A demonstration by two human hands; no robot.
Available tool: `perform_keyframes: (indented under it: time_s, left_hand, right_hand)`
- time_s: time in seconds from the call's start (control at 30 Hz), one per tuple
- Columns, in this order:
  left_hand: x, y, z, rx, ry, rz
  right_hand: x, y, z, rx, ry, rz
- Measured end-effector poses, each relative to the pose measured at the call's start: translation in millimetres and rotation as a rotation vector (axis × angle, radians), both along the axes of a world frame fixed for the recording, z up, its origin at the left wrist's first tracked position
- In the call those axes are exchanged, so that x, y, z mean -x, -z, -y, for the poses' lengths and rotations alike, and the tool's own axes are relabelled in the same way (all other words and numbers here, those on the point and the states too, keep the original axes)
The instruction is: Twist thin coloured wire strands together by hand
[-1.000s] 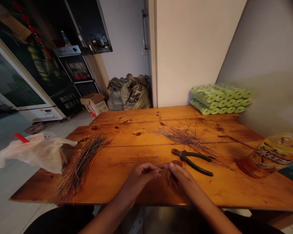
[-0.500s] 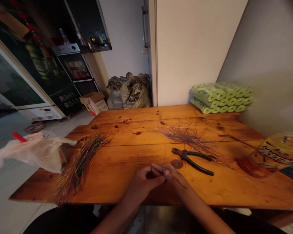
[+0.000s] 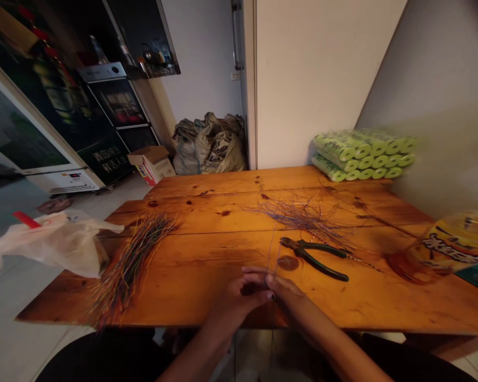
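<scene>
One tuft of wires (image 3: pixel 271 252) pinched at the near side of the desk (image 3: pixel 191 313)

Here we are at the near edge of the desk, and the left hand (image 3: pixel 239 296) and right hand (image 3: pixel 289 297) are closed up together, fingers curled, tips meeting, with the wires gripped between them. Those strands are thin and bluish, and they stick straight up from the pinch toward the far side of the desk. Just past the right hand sit the pliers (image 3: pixel 314 260), green-handled, lying flat with their jaws pointing left. Between them and the wires is a small round disc (image 3: pixel 288 263), brownish, and what it's made of is hard to tell. Up beyond the pliers, a loose tangle (image 3: pixel 298 217) of fine purple-blue strands spreads across the middle of the desk. Over on the left, a long multicoloured bundle (image 3: pixel 131 270) lies fanned out, right beside a white plastic bag (image 3: pixel 51 246) with a red tab (image 3: pixel 26 219), bunched at the desk's left side. Far right, a plastic tub (image 3: pixel 450 246) with a yellow label sits at the frame edge, and green rolls (image 3: pixel 362 156) are stacked in the far corner against the wall. Behind the desk, upper middle, sacks (image 3: pixel 209 148) slump just beside a cardboard box (image 3: pixel 151 163).
</scene>
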State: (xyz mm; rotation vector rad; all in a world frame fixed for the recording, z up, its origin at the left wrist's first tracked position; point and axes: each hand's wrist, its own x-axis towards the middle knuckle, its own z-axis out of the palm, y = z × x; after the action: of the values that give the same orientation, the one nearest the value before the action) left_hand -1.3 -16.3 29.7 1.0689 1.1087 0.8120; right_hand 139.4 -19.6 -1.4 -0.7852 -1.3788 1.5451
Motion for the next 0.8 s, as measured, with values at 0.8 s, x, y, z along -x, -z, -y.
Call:
perform_keyframes:
  time_s: [0.8]
  left_hand:
    - [3,20.3,0,0.033,0.059,0.108]
  right_hand:
    - [3,-2.9,3,0.316,0.001,-0.184]
